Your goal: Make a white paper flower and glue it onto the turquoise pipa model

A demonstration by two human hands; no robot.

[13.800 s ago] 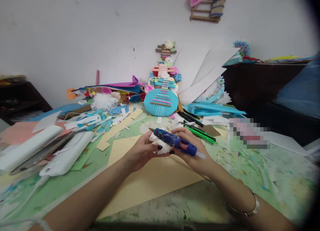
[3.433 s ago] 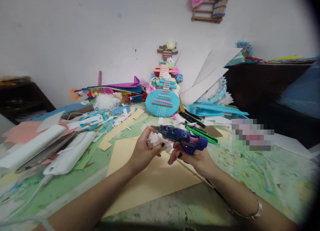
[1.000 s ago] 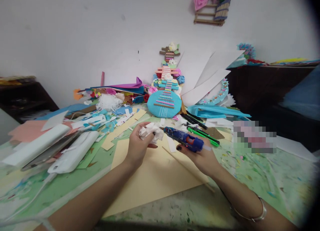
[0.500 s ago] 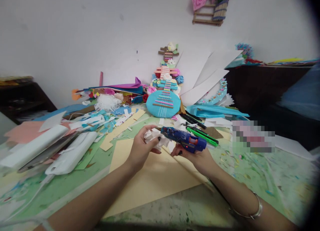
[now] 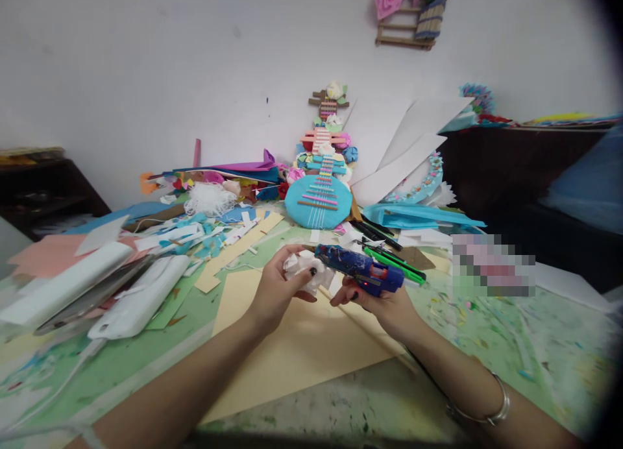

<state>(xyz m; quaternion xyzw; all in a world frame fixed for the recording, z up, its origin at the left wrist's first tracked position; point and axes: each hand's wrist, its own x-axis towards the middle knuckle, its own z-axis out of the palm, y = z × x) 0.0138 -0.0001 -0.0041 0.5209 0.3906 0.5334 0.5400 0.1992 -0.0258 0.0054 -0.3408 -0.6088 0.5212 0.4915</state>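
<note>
Between the thumb and fingers of my left hand (image 5: 278, 285) is a white crumpled paper flower (image 5: 302, 267). My right hand (image 5: 384, 309) grips a dark blue glue gun (image 5: 355, 267) with a small red light on its side. The gun points left, its nozzle end close to the top of the flower; whether they touch I cannot tell. Below both hands lies a cream paper sheet (image 5: 287, 358), with a thin stick (image 5: 374, 329) slanting over it. Part of the gun's handle is hidden by my right hand.
A blue paper lute (image 5: 318, 202) leans at the wall. Behind my right hand lie a green cutter knife (image 5: 399, 264) and black pens (image 5: 372, 233). On the left are a white power strip (image 5: 141, 296), paper scraps (image 5: 189, 235) and white shredded paper (image 5: 209, 199).
The glue gun and the flower have shifted very slightly to the right. My left hand still holds the flower, and my right hand still grips the gun.
</note>
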